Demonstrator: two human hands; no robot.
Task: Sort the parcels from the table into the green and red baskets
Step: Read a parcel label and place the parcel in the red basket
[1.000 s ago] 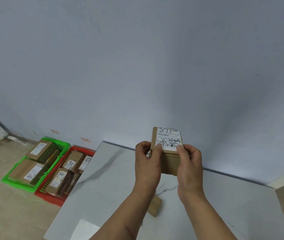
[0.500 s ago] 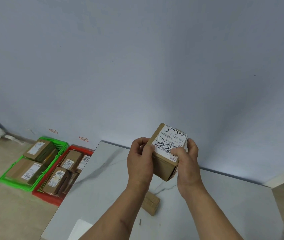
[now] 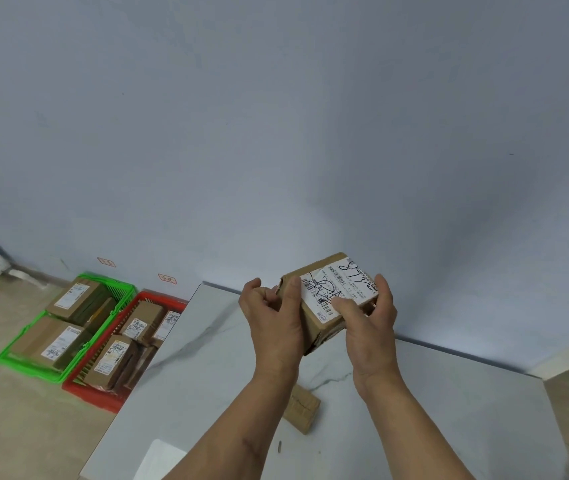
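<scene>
Both hands — left hand (image 3: 272,327), right hand (image 3: 368,327) — are gripping a labelled parcel (image 3: 328,299), fingers curled round it, above a white marbled worktop (image 3: 207,375) standing against a pale blue wall (image 3: 276,133); the green basket (image 3: 64,327) and red basket (image 3: 103,396) are sitting on the beige floor (image 3: 6,427) — both holding parcels.

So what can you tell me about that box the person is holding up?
The parcel is a small brown cardboard box, held tilted in the air above the white table. A white shipping label with barcodes and black scribbles covers its upper face. The left hand grips its left end and the right hand its right side, thumbs on the label.
</scene>
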